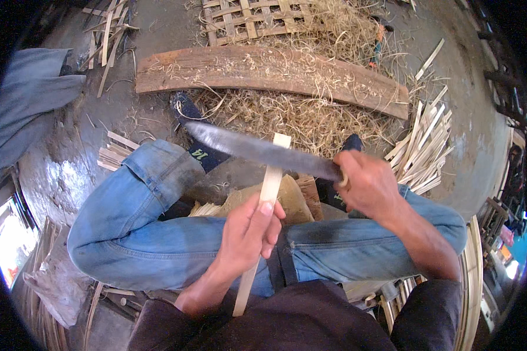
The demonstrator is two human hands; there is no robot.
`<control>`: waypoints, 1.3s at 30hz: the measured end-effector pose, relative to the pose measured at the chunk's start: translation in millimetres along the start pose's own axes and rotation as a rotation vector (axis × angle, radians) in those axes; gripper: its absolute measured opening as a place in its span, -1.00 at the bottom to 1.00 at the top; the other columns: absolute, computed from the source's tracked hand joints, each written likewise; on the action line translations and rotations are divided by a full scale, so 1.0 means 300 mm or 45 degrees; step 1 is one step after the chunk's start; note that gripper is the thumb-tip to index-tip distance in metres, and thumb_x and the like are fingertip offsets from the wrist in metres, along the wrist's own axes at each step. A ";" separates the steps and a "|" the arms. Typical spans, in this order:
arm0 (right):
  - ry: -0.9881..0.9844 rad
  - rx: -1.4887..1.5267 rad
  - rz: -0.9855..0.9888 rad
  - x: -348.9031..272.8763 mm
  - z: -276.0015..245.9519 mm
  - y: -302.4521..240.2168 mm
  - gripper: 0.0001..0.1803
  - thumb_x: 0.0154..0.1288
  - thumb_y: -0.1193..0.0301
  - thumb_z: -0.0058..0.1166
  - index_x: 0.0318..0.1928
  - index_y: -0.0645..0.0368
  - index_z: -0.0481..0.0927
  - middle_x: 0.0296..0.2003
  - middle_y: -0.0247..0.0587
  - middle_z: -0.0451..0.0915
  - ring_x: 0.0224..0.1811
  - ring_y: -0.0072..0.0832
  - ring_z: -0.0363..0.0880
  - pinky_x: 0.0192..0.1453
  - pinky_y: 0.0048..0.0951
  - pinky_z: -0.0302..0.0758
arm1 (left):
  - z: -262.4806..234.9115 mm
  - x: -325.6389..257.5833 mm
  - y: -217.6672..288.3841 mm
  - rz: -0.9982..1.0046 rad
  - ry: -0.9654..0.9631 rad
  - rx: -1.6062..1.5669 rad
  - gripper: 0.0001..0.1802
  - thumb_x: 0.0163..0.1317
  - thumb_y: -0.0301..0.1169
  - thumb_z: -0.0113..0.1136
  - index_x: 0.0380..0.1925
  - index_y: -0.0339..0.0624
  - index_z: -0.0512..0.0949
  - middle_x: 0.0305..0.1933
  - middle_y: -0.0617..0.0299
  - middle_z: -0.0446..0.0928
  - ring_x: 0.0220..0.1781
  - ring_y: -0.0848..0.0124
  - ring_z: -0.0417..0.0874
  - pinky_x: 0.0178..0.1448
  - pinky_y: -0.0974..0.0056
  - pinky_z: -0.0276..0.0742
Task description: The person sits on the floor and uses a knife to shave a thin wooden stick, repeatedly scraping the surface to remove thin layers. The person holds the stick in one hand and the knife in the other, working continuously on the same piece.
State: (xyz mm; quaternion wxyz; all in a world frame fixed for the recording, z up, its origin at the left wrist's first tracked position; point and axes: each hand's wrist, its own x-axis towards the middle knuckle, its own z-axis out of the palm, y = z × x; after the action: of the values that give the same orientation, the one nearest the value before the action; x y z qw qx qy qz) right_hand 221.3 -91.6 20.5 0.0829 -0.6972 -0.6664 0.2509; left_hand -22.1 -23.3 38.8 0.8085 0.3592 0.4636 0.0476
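My left hand (250, 238) is closed around a flat, pale bamboo strip (270, 182), thumb laid along its face. The strip slants up and away from my lap, its lower end against my dark shirt. In my right hand (366, 181) is the handle of a long, broad-bladed knife (257, 149), slightly smeared by motion. Its blade points left and passes across the strip's upper part; whether the edge touches the strip I cannot tell. Beneath, between my legs, lies a tan pad or block (275, 199), partly hidden by the strip and my left hand.
A wooden plank (269, 73) lies crosswise ahead, over a heap of curly shavings (310, 120). Beyond it is a woven slatted panel (252, 20). Split strips (421, 146) are piled at the right, more sticks (106, 41) at the far left. Blue cloth (32, 108) hangs at the left.
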 end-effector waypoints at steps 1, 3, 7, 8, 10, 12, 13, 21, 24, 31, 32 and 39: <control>0.015 0.023 0.097 0.013 0.015 0.023 -0.75 0.04 0.44 0.15 -0.23 0.16 0.46 -0.40 -0.06 0.58 -0.40 -0.03 0.62 -0.35 -0.10 0.57 | -0.007 0.002 0.001 0.011 0.021 0.005 -0.64 0.53 -0.22 -0.23 -0.24 -0.28 0.43 -0.63 0.32 0.36 -0.72 0.62 0.33 -0.66 0.48 0.23; 0.005 0.070 0.188 0.028 -0.002 0.021 -0.75 0.04 0.44 0.15 -0.23 0.15 0.46 -0.42 -0.08 0.57 -0.40 -0.04 0.62 -0.36 -0.10 0.57 | -0.009 0.011 0.009 0.027 0.036 0.002 -0.64 0.53 -0.21 -0.23 -0.24 -0.28 0.43 -0.63 0.32 0.36 -0.72 0.62 0.33 -0.66 0.48 0.24; 0.009 0.028 0.053 0.005 0.008 0.005 -0.73 0.02 0.43 0.16 -0.22 0.12 0.46 -0.44 -0.09 0.56 -0.42 -0.02 0.61 -0.39 -0.09 0.56 | 0.011 -0.002 0.022 0.002 0.009 0.009 -0.63 0.53 -0.21 -0.23 -0.25 -0.28 0.43 -0.63 0.32 0.36 -0.72 0.62 0.33 -0.66 0.48 0.24; 0.017 -0.014 0.024 0.003 0.011 0.004 -0.72 0.01 0.43 0.17 -0.21 0.12 0.46 -0.44 -0.09 0.56 -0.42 -0.01 0.60 -0.39 -0.08 0.55 | 0.011 0.001 0.024 0.010 -0.015 0.017 -0.63 0.53 -0.21 -0.23 -0.25 -0.28 0.43 -0.63 0.32 0.36 -0.72 0.62 0.33 -0.66 0.48 0.24; -0.003 0.034 0.085 0.006 0.008 0.004 -0.71 0.01 0.42 0.19 -0.20 0.10 0.47 -0.44 -0.09 0.56 -0.42 -0.02 0.61 -0.39 -0.08 0.55 | -0.003 -0.001 0.013 0.001 0.016 0.030 -0.63 0.53 -0.20 -0.24 -0.25 -0.27 0.44 -0.63 0.31 0.37 -0.72 0.62 0.33 -0.65 0.48 0.25; -0.028 0.083 0.137 0.012 0.002 0.011 -0.70 0.01 0.41 0.20 -0.19 0.09 0.48 -0.44 -0.10 0.56 -0.42 -0.03 0.61 -0.40 -0.08 0.55 | -0.002 0.005 0.009 0.010 0.032 0.044 -0.63 0.53 -0.20 -0.24 -0.25 -0.27 0.44 -0.63 0.31 0.37 -0.72 0.61 0.34 -0.65 0.48 0.25; -0.038 0.134 0.122 0.012 -0.015 0.001 -0.69 0.02 0.42 0.21 -0.19 0.11 0.47 -0.43 -0.09 0.57 -0.41 -0.03 0.61 -0.39 -0.08 0.55 | 0.001 0.009 0.013 0.023 0.029 0.054 -0.63 0.53 -0.20 -0.24 -0.25 -0.27 0.44 -0.63 0.30 0.38 -0.72 0.61 0.34 -0.64 0.48 0.25; 0.013 0.034 0.148 0.031 -0.001 0.026 -0.76 0.04 0.42 0.17 -0.25 0.13 0.45 -0.43 -0.09 0.58 -0.39 -0.07 0.63 -0.36 -0.10 0.57 | 0.007 0.005 -0.008 0.034 0.034 -0.031 -0.63 0.51 -0.19 -0.22 -0.19 -0.28 0.45 -0.61 0.30 0.40 -0.71 0.60 0.35 -0.63 0.47 0.25; 0.030 0.054 0.112 0.033 0.002 0.031 -0.80 0.06 0.43 0.13 -0.28 0.15 0.44 -0.46 -0.08 0.57 -0.40 -0.07 0.64 -0.36 -0.10 0.57 | 0.013 0.016 -0.048 0.127 0.071 -0.074 -0.62 0.50 -0.19 -0.19 -0.07 -0.30 0.45 -0.61 0.33 0.37 -0.70 0.61 0.33 -0.63 0.47 0.24; 0.187 -0.034 0.077 0.075 0.010 0.037 -0.83 0.10 0.44 0.09 -0.27 0.17 0.45 -0.45 -0.07 0.57 -0.42 -0.10 0.64 -0.37 -0.15 0.57 | -0.003 0.072 -0.020 0.154 0.043 0.059 -0.56 0.48 -0.14 -0.13 0.16 -0.20 0.44 -0.57 0.39 0.39 -0.61 0.66 0.36 -0.52 0.51 0.27; 0.222 -0.012 0.112 0.077 -0.001 0.039 -0.83 0.11 0.44 0.09 -0.27 0.17 0.45 -0.45 -0.07 0.56 -0.42 -0.10 0.64 -0.36 -0.15 0.57 | 0.006 0.086 -0.018 0.195 0.020 0.083 -0.55 0.48 -0.13 -0.12 0.16 -0.19 0.46 -0.56 0.37 0.42 -0.59 0.66 0.38 -0.50 0.51 0.28; 0.099 1.491 0.720 0.138 -0.031 -0.006 -0.46 0.18 0.21 0.27 -0.01 0.42 0.50 -0.42 -0.08 0.60 -0.32 -0.44 0.60 -0.21 -0.38 0.56 | 0.146 0.250 0.032 0.338 0.088 0.435 -0.56 0.47 -0.12 -0.04 0.09 -0.26 0.44 -0.26 0.26 0.51 -0.39 0.52 0.52 -0.24 0.37 0.49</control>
State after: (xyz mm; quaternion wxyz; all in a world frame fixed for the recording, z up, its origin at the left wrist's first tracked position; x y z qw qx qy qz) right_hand 223.5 -49.1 19.4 0.4039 -0.6937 -0.2069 0.5592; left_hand 57.0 -9.1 4.8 0.7062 0.5469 0.4412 0.0868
